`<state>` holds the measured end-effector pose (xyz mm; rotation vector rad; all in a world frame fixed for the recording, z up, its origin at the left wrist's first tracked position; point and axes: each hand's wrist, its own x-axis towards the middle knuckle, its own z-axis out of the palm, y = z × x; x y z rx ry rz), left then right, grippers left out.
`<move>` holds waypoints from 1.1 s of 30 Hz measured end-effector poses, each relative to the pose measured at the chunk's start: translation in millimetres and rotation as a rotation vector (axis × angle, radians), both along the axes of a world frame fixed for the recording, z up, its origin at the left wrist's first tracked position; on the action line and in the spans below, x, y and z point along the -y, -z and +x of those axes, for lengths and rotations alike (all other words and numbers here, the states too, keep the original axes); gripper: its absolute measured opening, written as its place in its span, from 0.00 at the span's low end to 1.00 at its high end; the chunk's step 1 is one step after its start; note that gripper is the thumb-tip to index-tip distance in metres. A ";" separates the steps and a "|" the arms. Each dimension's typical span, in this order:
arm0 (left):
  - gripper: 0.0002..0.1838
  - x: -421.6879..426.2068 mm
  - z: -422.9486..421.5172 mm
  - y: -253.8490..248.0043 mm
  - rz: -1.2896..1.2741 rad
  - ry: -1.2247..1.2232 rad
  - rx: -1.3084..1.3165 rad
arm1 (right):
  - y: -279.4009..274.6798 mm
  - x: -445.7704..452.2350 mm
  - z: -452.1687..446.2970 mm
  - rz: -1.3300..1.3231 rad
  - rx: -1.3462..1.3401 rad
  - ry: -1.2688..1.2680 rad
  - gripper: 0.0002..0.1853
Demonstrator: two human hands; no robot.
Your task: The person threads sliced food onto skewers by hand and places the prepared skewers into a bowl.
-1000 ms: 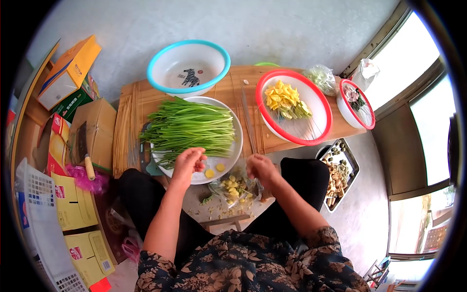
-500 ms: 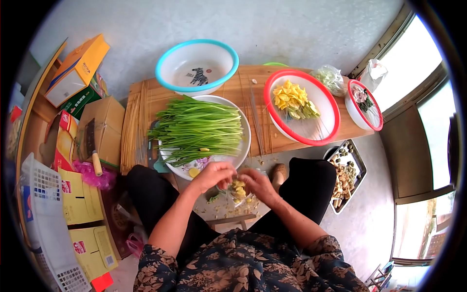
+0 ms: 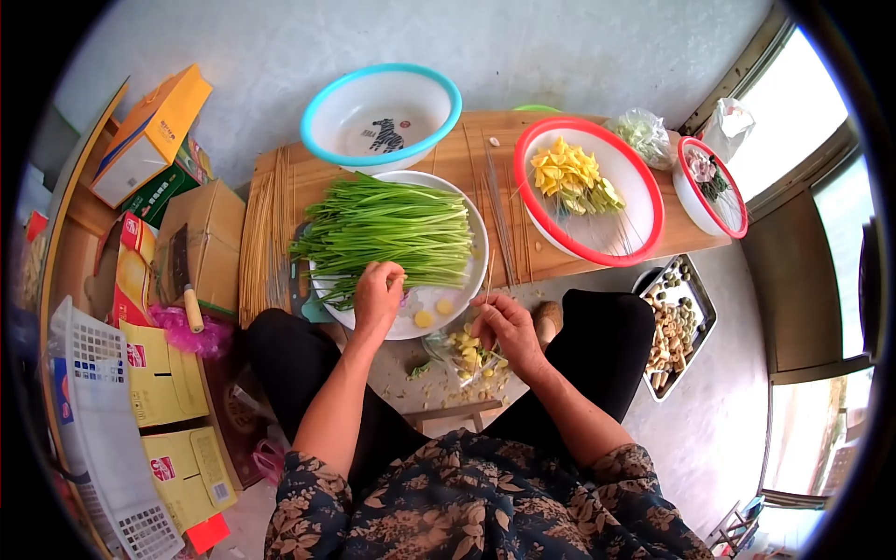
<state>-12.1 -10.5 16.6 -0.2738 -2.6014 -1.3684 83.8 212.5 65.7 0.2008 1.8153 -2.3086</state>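
Note:
My left hand (image 3: 378, 297) is over the front of a white plate (image 3: 478, 238), its fingers pinched together at the near ends of a pile of green chives (image 3: 387, 229). What those fingers hold, if anything, is hidden. My right hand (image 3: 510, 329) is closed around a thin skewer (image 3: 490, 269) that points up past the plate's right edge. Yellow round slices (image 3: 424, 319) lie on the plate near my left hand. Below my right hand is a clear plastic bag (image 3: 467, 359) with yellowish pieces in it.
Bundled wooden skewers (image 3: 259, 238) lie on the table's left. Behind the plate stands a blue-rimmed basin (image 3: 448, 117). To the right are a red-rimmed basin (image 3: 658, 210) with skewered yellow slices and a smaller red-rimmed basin (image 3: 686, 191). A metal tray (image 3: 702, 336) of mushroom-like pieces sits lower right.
My hands were close together above the plastic bag. The left has moved up and left to the chives, while the right has shifted right and up, the skewer now showing plainly.

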 end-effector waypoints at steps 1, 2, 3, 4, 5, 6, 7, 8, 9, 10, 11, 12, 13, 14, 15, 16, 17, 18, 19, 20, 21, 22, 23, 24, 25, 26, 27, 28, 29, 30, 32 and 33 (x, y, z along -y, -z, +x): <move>0.04 -0.8 -0.4 0.2 -0.002 0.001 0.000 | 0.6 2.1 1.1 0.007 0.009 -0.013 0.11; 0.05 -2.3 -0.4 0.8 -0.100 -0.025 -0.012 | 1.1 3.7 2.3 0.013 0.018 -0.025 0.11; 0.06 -4.4 0.2 2.1 -0.197 -0.048 -0.021 | 1.2 4.5 2.9 0.011 0.022 -0.020 0.11; 0.06 -6.5 1.8 2.7 -0.199 -0.044 -0.018 | 0.7 5.3 3.3 0.008 0.017 -0.032 0.11; 0.07 -8.0 3.4 2.8 -0.242 -0.050 -0.028 | -0.2 6.0 3.2 0.006 0.012 -0.046 0.10; 0.07 -9.0 4.3 2.9 -0.286 -0.057 -0.040 | -1.4 6.7 3.3 0.011 0.004 -0.052 0.10; 0.07 -9.6 3.8 5.3 -0.289 -0.054 -0.038 | -1.5 6.5 3.6 0.008 0.006 -0.050 0.10; 0.07 -10.1 2.5 8.4 -0.328 -0.084 -0.070 | -1.5 6.2 3.9 0.017 0.012 -0.057 0.10; 0.08 -10.2 1.2 10.7 -0.367 -0.114 -0.102 | -1.7 5.8 4.2 0.026 0.019 -0.064 0.10; 0.08 -9.8 0.0 10.4 -0.369 -0.111 -0.101 | -2.1 5.5 4.6 0.024 0.021 -0.062 0.10; 0.07 -8.6 -1.9 9.8 -0.338 -0.130 -0.087 | -2.6 5.2 4.7 0.024 0.016 -0.067 0.10; 0.06 -7.3 -4.2 9.3 -0.307 -0.147 -0.074 | -3.3 4.7 4.7 0.024 0.010 -0.071 0.10; 0.06 -5.2 -6.8 9.9 -0.309 -0.143 -0.073 | -4.2 4.1 4.9 0.021 0.012 -0.067 0.10; 0.05 -2.9 -9.0 10.8 -0.068 -0.103 0.072 | -5.2 3.5 5.2 0.024 0.008 -0.068 0.10; 0.04 -1.5 -9.6 12.6 0.173 -0.063 0.219 | -5.8 3.2 5.5 0.027 0.004 -0.070 0.10; 0.04 -4.4 -4.3 -0.1 0.290 -0.044 0.327 | -5.9 2.7 5.3 0.022 0.009 -0.067 0.10; 0.04 -3.3 -1.8 4.3 0.285 -0.044 0.334 | -6.0 2.2 4.8 0.043 0.019 -0.061 0.11; 0.04 -1.6 1.5 10.8 0.224 0.034 0.325 | -6.3 2.4 4.4 0.065 0.026 -0.057 0.11; 0.05 -0.8 5.6 12.1 0.164 0.113 0.315 | -7.6 3.2 3.9 0.062 0.030 -0.059 0.11; 0.06 -2.7 11.3 13.0 0.080 0.127 0.305 | -9.3 3.6 3.3 0.068 0.034 -0.058 0.11; 0.06 -4.0 15.1 15.6 0.080 0.126 0.308 | -10.5 3.5 3.1 0.076 0.036 -0.056 0.11; 0.06 -5.3 18.0 18.8 0.012 0.149 0.253 | -10.9 4.4 3.1 0.074 0.035 -0.053 0.11; 0.06 -5.9 19.9 21.6 -0.055 0.172 0.198 | -10.8 4.3 3.2 0.075 0.037 -0.052 0.11; 0.07 -5.3 20.9 23.9 -0.053 0.174 0.205 | -10.4 4.1 3.2 0.069 0.035 -0.062 0.11; 0.07 -5.7 21.4 21.7 -0.053 0.174 0.206 | -9.9 4.0 3.3 0.063 0.033 -0.073 0.11; 0.07 -5.8 21.5 19.4 -0.044 0.155 0.265 | -8.9 3.8 3.5 0.062 0.034 -0.074 0.11; 0.07 -6.3 21.6 17.2 -0.036 0.136 0.324 | -7.6 3.4 3.7 0.072 0.046 -0.081 0.11; 0.07 -6.5 21.7 17.3 -0.037 0.136 0.324 | -6.7 3.5 4.1 0.081 0.060 -0.088 0.11; 0.07 -6.9 21.9 17.3 -0.063 0.123 0.339 | -6.5 3.7 4.4 0.080 0.060 -0.088 0.11; 0.08 -7.4 21.9 17.3 -0.088 0.110 0.354 | -6.4 4.0 4.7 0.087 0.084 -0.090 0.11; 0.09 -8.6 20.8 24.6 -0.139 0.092 0.332 | -7.3 4.5 5.7 0.096 0.110 -0.091 0.11; 0.10 -9.5 20.2 28.7 -0.190 0.075 0.309 | -9.0 4.9 6.1 0.118 0.107 -0.091 0.11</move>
